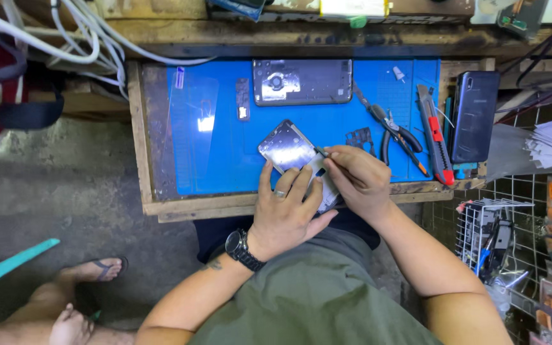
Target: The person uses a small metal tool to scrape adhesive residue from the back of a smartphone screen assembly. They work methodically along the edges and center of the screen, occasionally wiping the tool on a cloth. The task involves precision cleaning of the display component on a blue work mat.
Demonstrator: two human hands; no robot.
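My left hand (285, 207), with a ring and a wristwatch, holds a shiny opened phone body (287, 149) at the near edge of the blue work mat (225, 153). My right hand (359, 179) grips a small thin tool (321, 152) whose tip touches the phone body's right edge. Both hands are over the front rim of the small wooden bench.
Another opened phone (302, 81) lies at the back of the mat. Black-handled pliers (392, 131), a red utility knife (434, 134) and a dark phone (475, 115) lie at the right. Small parts (243, 99) dot the mat. A wire basket (490, 236) stands right; another person's sandalled foot (94, 271) is lower left.
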